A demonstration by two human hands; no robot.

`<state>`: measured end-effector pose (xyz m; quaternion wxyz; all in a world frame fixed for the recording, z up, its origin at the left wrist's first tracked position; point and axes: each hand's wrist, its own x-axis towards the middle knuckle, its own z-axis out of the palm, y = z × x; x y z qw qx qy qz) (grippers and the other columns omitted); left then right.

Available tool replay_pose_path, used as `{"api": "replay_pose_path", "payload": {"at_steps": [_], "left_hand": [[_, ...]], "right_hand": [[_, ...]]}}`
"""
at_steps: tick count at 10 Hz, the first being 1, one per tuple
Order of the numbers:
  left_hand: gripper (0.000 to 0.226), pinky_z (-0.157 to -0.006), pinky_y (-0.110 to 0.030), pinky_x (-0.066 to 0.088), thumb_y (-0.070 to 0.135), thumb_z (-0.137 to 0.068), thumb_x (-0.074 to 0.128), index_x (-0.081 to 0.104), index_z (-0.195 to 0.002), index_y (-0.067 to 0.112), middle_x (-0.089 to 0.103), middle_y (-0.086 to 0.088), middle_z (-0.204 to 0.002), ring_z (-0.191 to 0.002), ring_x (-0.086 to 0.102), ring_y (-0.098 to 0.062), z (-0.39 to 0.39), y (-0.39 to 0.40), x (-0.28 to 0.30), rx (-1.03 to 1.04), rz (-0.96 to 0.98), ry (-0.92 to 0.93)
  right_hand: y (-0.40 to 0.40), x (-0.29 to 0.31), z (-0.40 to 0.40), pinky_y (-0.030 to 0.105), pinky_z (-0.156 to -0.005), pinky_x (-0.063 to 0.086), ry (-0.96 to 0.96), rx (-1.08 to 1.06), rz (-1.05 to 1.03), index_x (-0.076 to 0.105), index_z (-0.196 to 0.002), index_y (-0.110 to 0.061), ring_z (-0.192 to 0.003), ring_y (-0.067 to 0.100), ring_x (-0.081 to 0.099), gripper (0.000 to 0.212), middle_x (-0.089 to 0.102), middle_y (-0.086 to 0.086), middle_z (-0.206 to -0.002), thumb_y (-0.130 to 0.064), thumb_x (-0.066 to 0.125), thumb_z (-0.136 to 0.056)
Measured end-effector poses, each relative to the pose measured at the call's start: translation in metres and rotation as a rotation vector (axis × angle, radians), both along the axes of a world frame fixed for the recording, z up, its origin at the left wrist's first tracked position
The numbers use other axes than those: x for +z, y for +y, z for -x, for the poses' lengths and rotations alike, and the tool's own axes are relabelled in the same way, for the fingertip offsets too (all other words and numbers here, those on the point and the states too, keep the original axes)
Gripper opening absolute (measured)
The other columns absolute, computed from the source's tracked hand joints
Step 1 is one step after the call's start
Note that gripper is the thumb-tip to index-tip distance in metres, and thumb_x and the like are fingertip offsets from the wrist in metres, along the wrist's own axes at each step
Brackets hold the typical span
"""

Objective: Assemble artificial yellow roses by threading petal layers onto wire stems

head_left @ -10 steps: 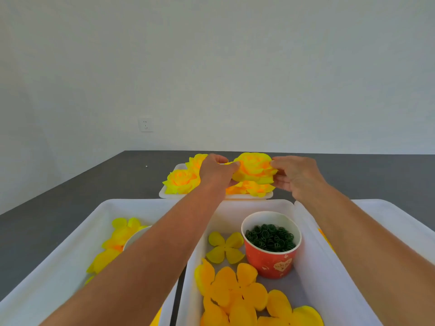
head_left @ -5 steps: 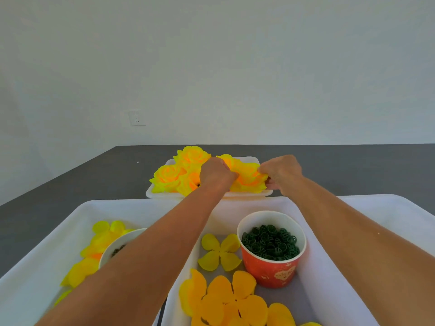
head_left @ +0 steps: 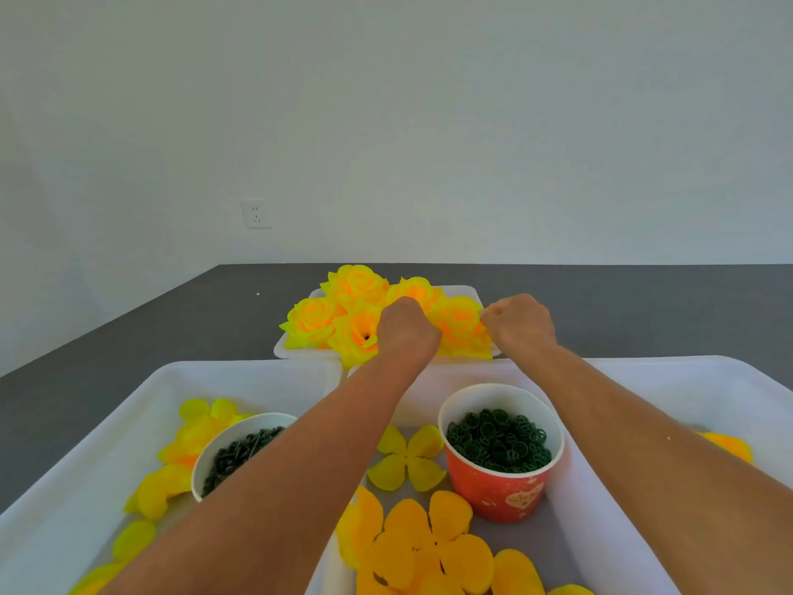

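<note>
Both arms are stretched out over the two big white bins toward a small white tray (head_left: 465,289) at the far side of the dark table (head_left: 171,319). On this tray a heap of finished yellow roses (head_left: 356,285) is kept, most likely so that done flowers are held apart from loose parts.

The newest rose (head_left: 459,324) is found at the right end of the heap, between the two hands. The left hand (head_left: 407,326) is curled and laid against the left side of this rose. The right hand (head_left: 521,322) is curled at its right edge. The fingertips of both hands are hidden behind knuckles and petals, so it cannot be told if the rose is pinched or already let go. It is judged that the rose is being set down with two hands so its soft petals are not squashed.

Nearer the person, parts are sorted for easy reach. In the right bin (head_left: 686,380) a red paper cup (head_left: 500,465) full of small dark green rings is stood upright, with flat petal layers (head_left: 407,459) spread beside and in front of it. In the left bin (head_left: 128,388) a white cup (head_left: 223,448) of dark pieces is set among more yellow petals (head_left: 193,435). No wire stem can be seen.

A wall socket (head_left: 256,213) is seen on the pale wall behind.
</note>
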<state>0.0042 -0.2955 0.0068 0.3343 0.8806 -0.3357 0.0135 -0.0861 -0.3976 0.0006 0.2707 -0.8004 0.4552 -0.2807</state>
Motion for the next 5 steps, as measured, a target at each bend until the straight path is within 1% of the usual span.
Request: {"api": "replay_pose_path", "payload": {"at_steps": [1, 2, 3, 4, 5], "left_hand": [[0.007, -0.072, -0.034, 0.047, 0.011, -0.083, 0.063, 0.064, -0.083, 0.004, 0.066, -0.018, -0.105, -0.099, 0.061, -0.029, 0.006, 0.009, 0.004, -0.015, -0.004, -0.016], [0.002, -0.067, -0.026, 0.04, 0.009, -0.085, 0.062, 0.06, -0.084, 0.01, 0.066, -0.012, -0.103, -0.099, 0.061, -0.025, 0.012, 0.016, 0.007, -0.044, 0.004, -0.01], [0.027, -0.066, -0.025, 0.04, 0.008, -0.085, 0.061, 0.046, -0.064, 0.015, 0.067, -0.012, -0.101, -0.097, 0.061, -0.025, 0.017, 0.02, 0.009, -0.062, -0.015, -0.028], [0.04, -0.068, -0.023, 0.04, 0.008, -0.085, 0.062, 0.035, -0.057, 0.021, 0.059, -0.006, -0.089, -0.094, 0.061, -0.022, 0.019, 0.021, 0.009, -0.063, -0.026, -0.046], [0.039, -0.067, -0.023, 0.039, 0.009, -0.084, 0.062, 0.036, -0.058, 0.02, 0.052, -0.002, -0.084, -0.085, 0.056, -0.02, 0.02, 0.025, 0.009, -0.062, -0.031, -0.052]], "right_hand": [[0.001, 0.007, 0.007, 0.025, -0.047, 0.025, 0.035, 0.01, 0.052, 0.043, -0.053, -0.015, -0.056, 0.014, 0.041, 0.039, 0.042, -0.001, -0.057, -0.019, 0.047, -0.092], [0.003, 0.013, 0.013, 0.023, -0.046, 0.023, 0.113, 0.016, 0.086, 0.042, -0.055, -0.014, -0.052, 0.01, 0.038, 0.037, 0.042, -0.001, -0.058, -0.011, 0.046, -0.092], [0.007, 0.012, 0.018, 0.021, -0.044, 0.023, 0.169, 0.028, 0.063, 0.042, -0.057, -0.013, -0.051, 0.01, 0.041, 0.035, 0.043, -0.001, -0.058, -0.003, 0.044, -0.09], [0.004, 0.01, 0.021, 0.022, -0.048, 0.03, 0.178, 0.061, 0.026, 0.044, -0.058, -0.014, -0.068, 0.02, 0.049, 0.033, 0.045, 0.0, -0.062, 0.001, 0.048, -0.087], [0.006, 0.008, 0.028, 0.024, -0.056, 0.037, 0.156, 0.083, -0.019, 0.044, -0.06, -0.016, -0.072, 0.021, 0.05, 0.033, 0.048, 0.001, -0.069, 0.001, 0.048, -0.087]]}}
